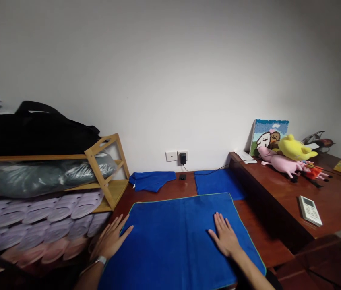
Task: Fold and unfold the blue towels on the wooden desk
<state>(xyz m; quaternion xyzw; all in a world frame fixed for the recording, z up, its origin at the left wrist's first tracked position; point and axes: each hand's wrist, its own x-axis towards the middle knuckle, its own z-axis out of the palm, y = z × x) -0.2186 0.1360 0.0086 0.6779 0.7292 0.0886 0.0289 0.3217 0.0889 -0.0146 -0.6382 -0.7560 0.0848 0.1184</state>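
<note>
A blue cloth point(170, 241) with a thin green edge lies spread over the wooden table, a faint crease running down its middle. My right hand point(225, 237) rests flat on its right part, fingers stretched out. At the cloth's left edge is my left hand point(113, 237), a band on its wrist, with the thumb apart from the fingers and nothing held. Behind the spread cloth lie a crumpled blue cloth point(152, 180) at the left and a flat, folded-looking blue cloth point(218, 184) at the right.
A wooden rack point(110, 183) with rows of lilac clogs point(63, 207) and a black bag point(34, 133) stands left. On the raised desk point(279, 193) at right are plush toys point(285, 163) and a white remote point(309, 210). A black plug point(182, 157) sits in the wall socket.
</note>
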